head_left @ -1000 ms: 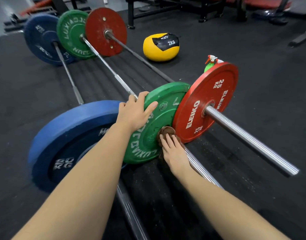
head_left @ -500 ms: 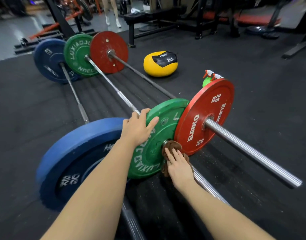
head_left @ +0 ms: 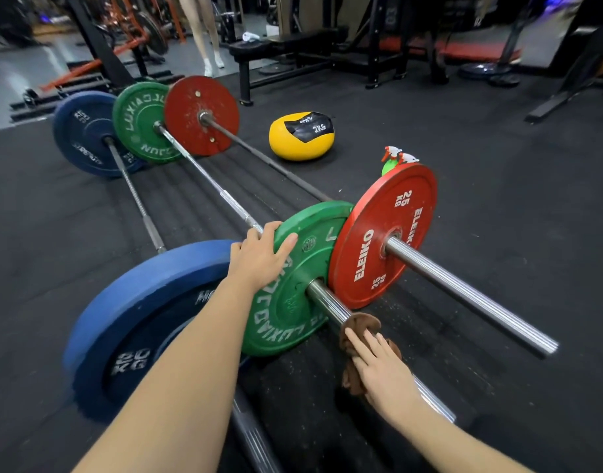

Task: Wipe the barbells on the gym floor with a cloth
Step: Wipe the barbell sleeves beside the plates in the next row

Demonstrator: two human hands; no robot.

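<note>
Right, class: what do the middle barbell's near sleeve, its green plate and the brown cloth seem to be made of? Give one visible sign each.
The sleeve: polished steel, probably chromed; bright mirror-like streaks. The green plate: likely rubber, matte, with scuffed raised lettering. The cloth: soft fabric, maybe microfibre; it bunches and folds round the sleeve.

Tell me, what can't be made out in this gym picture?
All in the head view:
- Spray bottle: body hidden behind the red plate.
- Left hand: fingertips hidden behind the green plate rim.
- Bar under the brown cloth: covered by cloth and right hand.
- Background racks: blurred.
</note>
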